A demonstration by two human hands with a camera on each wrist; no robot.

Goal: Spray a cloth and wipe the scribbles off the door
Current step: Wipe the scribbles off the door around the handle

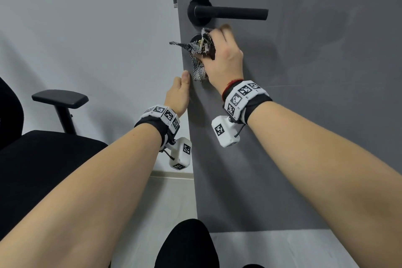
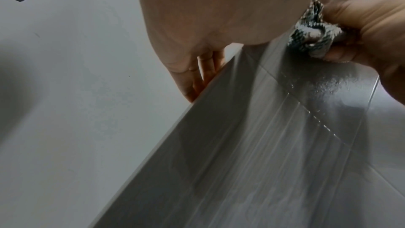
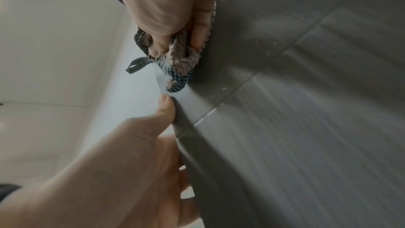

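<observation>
Cloth [image 1: 199, 59] bunched in right hand [image 1: 221, 54], pressed to grey door [image 1: 304, 93] below handle [image 1: 230, 13]. Left hand [image 1: 178, 93] clasps door edge. We judge wiping underway; scribbles unseen; next, firm strokes.

fluffy woven cloth [image 1: 199, 59], matt (streaky) door [image 1: 304, 93]

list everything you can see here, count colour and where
door: one, dark grey, right half of the head view
door handle: one, black, upper door
key: one, brassy, in the lock under the handle
cloth: one, black-and-white checked, against the door below the handle
office chair: one, black, lower left
wall: light grey, left
left hand: holds the door's edge
right hand: grips the cloth
</observation>
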